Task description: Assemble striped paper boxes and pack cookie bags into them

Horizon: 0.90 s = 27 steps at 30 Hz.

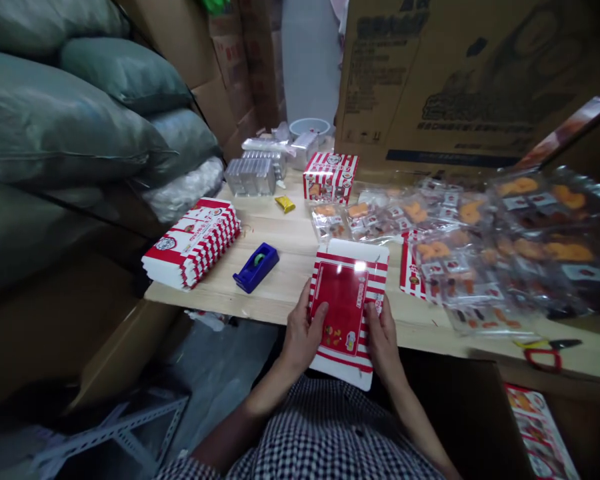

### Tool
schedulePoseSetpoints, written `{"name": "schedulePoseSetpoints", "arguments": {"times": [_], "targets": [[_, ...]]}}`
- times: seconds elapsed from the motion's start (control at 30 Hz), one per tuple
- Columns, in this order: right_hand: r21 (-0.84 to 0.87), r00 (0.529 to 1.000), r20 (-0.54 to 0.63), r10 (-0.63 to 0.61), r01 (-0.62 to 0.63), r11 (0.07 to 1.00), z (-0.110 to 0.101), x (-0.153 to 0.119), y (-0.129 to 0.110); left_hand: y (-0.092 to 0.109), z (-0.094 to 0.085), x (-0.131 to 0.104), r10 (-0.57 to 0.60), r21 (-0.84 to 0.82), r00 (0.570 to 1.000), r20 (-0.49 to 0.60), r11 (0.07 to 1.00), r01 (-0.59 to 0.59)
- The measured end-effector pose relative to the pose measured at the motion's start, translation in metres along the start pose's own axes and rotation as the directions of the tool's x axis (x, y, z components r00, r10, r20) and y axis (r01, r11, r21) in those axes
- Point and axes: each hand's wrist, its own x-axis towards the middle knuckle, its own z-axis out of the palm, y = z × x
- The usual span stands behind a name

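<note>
A flattened red-and-white striped carton point(343, 307) is held between my two hands at the table's front edge, its red panel facing up. My left hand point(303, 333) grips its left side, thumb on top. Along the right side my right hand point(383, 337) has closed on the same carton, thumb also on top. Left of it, a blue tape dispenser point(257, 267) rests on the table, and beyond that is a stack of flat striped cartons point(195, 240). Farther back stands a folded-up striped box point(331, 177).
Clear packets with orange pieces point(460, 247) cover the right of the wooden table point(275, 300). Scissors point(547, 353) lie at the front right edge. Clear plastic trays point(251, 176) and a yellow packet point(285, 203) sit at the back. Large sacks point(65, 120) rise at left.
</note>
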Motion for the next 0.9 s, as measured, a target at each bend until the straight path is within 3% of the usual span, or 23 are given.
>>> {"name": "schedulePoseSetpoints", "arguments": {"times": [0.17, 0.33, 0.47, 0.57, 0.7, 0.8, 0.9], "targets": [[-0.124, 0.993, -0.03, -0.11, 0.106, 0.987, -0.007, 0.003, 0.023, 0.0, 0.016, -0.012, 0.07, 0.091, 0.993, 0.099, 0.993, -0.079], [0.036, 0.994, 0.104, 0.024, -0.028, 0.999, -0.01, -0.001, 0.022, 0.002, 0.021, -0.016, 0.092, 0.108, 0.986, 0.136, 0.988, -0.107], [0.106, 0.988, 0.083, 0.127, -0.136, 0.985, -0.006, -0.009, 0.013, 0.006, 0.022, -0.021, 0.124, 0.062, 0.972, 0.202, 0.988, -0.139], [0.169, 0.971, 0.062, 0.232, -0.239, 0.956, -0.014, -0.012, 0.012, 0.005, 0.015, -0.016, 0.056, -0.101, 0.952, 0.301, 0.995, -0.026], [0.176, 0.937, 0.12, 0.329, -0.346, 0.921, -0.032, -0.013, 0.017, -0.002, -0.001, -0.001, -0.096, -0.331, 0.878, 0.468, 0.903, 0.275], [0.165, 0.921, 0.162, 0.355, -0.38, 0.91, -0.035, -0.013, 0.021, -0.007, -0.009, 0.006, -0.173, -0.352, 0.837, 0.519, 0.849, 0.394], [0.165, 0.914, 0.184, 0.362, -0.392, 0.905, -0.029, -0.013, 0.026, -0.01, -0.011, 0.007, -0.211, -0.346, 0.83, 0.516, 0.835, 0.428]]}}
